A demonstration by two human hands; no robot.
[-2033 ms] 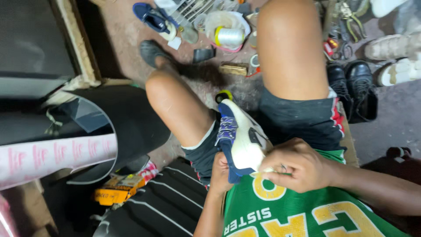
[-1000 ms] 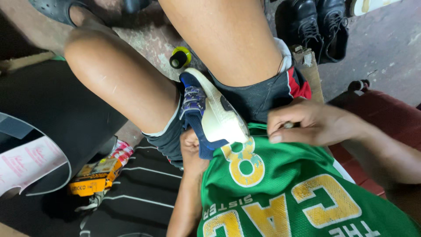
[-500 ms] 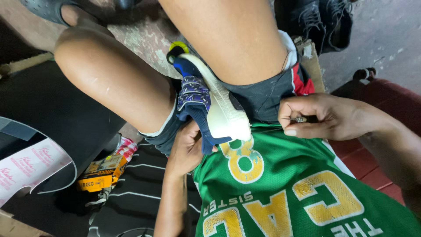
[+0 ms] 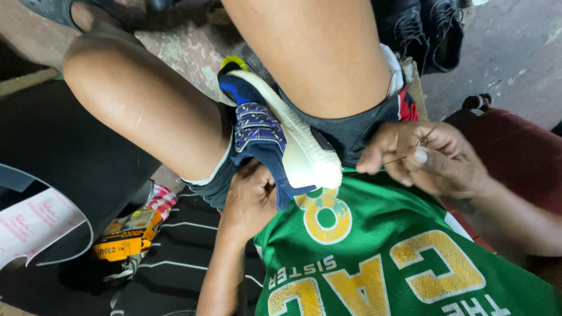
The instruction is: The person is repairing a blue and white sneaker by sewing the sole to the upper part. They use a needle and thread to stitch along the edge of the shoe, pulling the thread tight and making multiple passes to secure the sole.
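Observation:
A blue sneaker (image 4: 257, 131) with a white sole (image 4: 298, 149) lies wedged between my thighs, sole turned up and to the right. My left hand (image 4: 249, 199) grips the shoe's blue upper from underneath, near the heel. My right hand (image 4: 418, 155) is beside the sole's heel end, fingers pinched on a thin thread (image 4: 389, 161) that runs toward the shoe. Whether a needle is in the pinch cannot be made out. I am seated, in a green jersey (image 4: 374, 257) and dark shorts.
A yellow and black packet (image 4: 126, 234) lies on a dark striped cloth at lower left. A curved white and pink board (image 4: 35, 225) sits at the left edge. Black boots (image 4: 430, 29) stand at top right, and a dark red seat (image 4: 515, 152) is at right.
The view has swung down onto my lap, and the clutter on the ground ahead has left the frame. My right hand has moved a little right, away from the sole. The left hand keeps hold of the shoe.

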